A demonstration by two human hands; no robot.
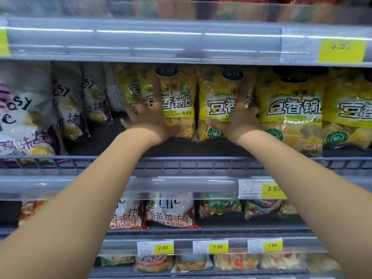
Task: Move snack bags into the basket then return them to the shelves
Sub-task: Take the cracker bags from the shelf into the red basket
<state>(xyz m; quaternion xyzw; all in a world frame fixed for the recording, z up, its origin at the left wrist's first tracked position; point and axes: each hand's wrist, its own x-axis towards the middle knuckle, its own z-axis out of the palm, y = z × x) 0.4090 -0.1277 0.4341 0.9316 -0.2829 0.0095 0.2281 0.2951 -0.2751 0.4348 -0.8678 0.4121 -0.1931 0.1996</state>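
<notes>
Across the whole frame, store shelves [181, 184]. On the middle tier, centre to right, a row of upright yellow snack bags [291, 111]; white-purple bags [66, 101] at left. Mid-frame, left hand [150, 117] and right hand [239, 119], fingers spread, each flat against a yellow bag's front. Lower right, price tag [261, 189].

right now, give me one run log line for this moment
stage: at shelf | left hand: fingers spread on yellow bag | right hand: touches neighbouring yellow bag | basket: not in view
</notes>
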